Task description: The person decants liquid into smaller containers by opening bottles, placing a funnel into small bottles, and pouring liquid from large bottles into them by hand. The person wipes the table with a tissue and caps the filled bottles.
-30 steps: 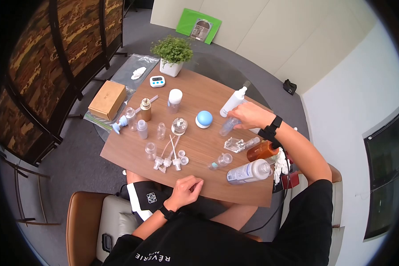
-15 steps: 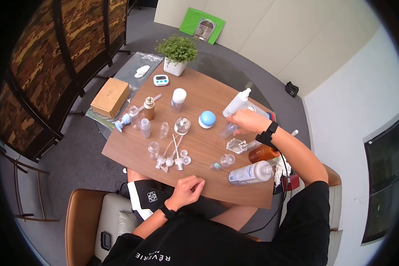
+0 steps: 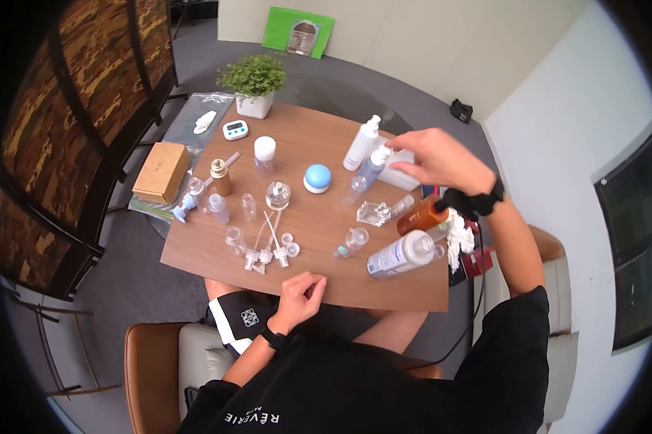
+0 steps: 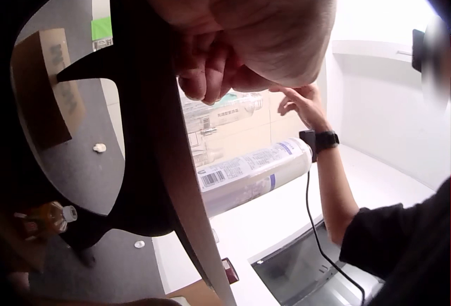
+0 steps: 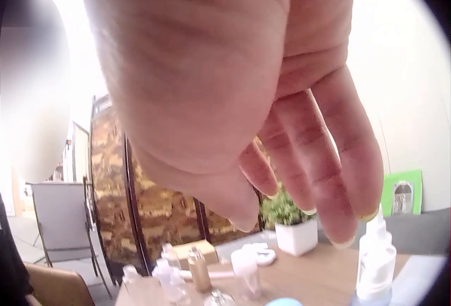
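Note:
My right hand [image 3: 442, 160] hovers over the far right of the table, its fingers extended and thumb apart, holding nothing. The fingertips are close to a bluish, see-through pump bottle [image 3: 373, 166] with a white head [image 5: 377, 257]. Behind that stands a white pump bottle [image 3: 361, 145]; in front is a small clear bottle [image 3: 355, 190]. My left hand [image 3: 301, 298] rests at the table's near edge, fingers loosely curled with nothing in them. To its right are a clear bottle [image 3: 351, 244] and a large labelled bottle [image 4: 254, 172], tilted in the head view.
A blue-domed jar [image 3: 317, 178] sits mid-table. Loose spray pumps [image 3: 264, 258] and several small bottles lie left. An amber bottle [image 3: 420, 215], a clear glass block [image 3: 374, 213] and a translucent box [image 3: 400, 173] stand right. A potted plant [image 3: 253, 83] and timer [image 3: 235, 130] are at the back.
My right hand has lifted off the small clear bottle and moved right and back, its fingers spreading. The bluish pump bottle is uncovered. My left hand stays put; the head view has shifted.

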